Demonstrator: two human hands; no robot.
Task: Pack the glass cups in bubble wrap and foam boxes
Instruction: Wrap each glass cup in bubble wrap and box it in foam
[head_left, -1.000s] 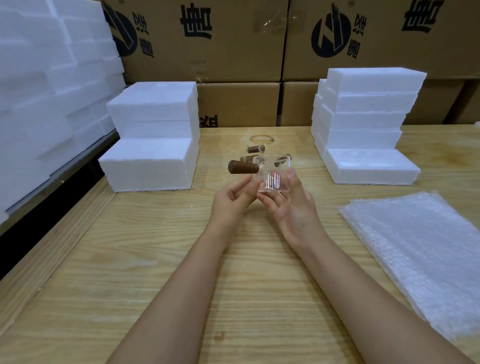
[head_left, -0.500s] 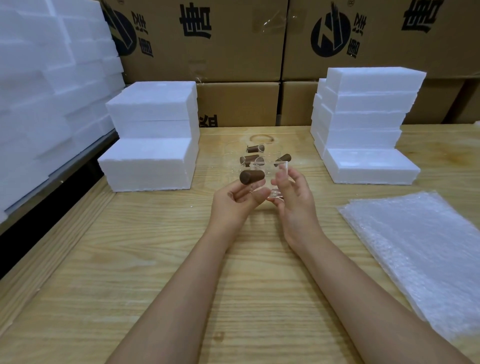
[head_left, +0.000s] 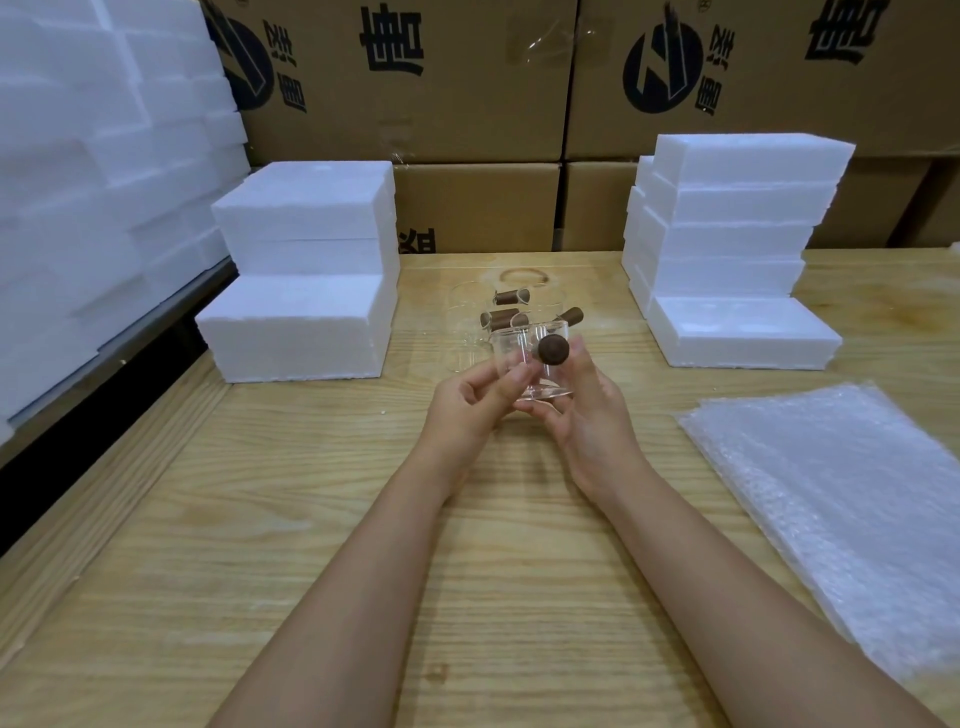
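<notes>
Head view: a clear glass cup with a dark brown wooden stub handle (head_left: 525, 356) is held upright above the pale wooden tabletop (head_left: 311, 519), with the handle's round end facing the camera. The left hand (head_left: 470, 402) has its fingers curled, thumb and fingertips pinching the cup's near left wall. The right hand (head_left: 589, 415) bends its fingers round the base and right side. Each grip is closed on the glass, though only at the fingertips (no palm wraps the body).

That light hold looks like the main risk. Smooth glass could slip during a turn or a one-handed transfer, and it would drop onto hard wood. It could also fall onto the other clear glass cups (head_left: 498, 314) standing just behind, chipping more than one.

The stack of clear bubble wrap sheets (head_left: 831, 499) lies well apart to the right, so the cup must travel there or be set down first. The projecting handle could snag a sheet or knock a neighbouring cup.

White foam boxes (head_left: 306, 322) are stacked at left and right, and none appears open to take a cup yet.
</notes>
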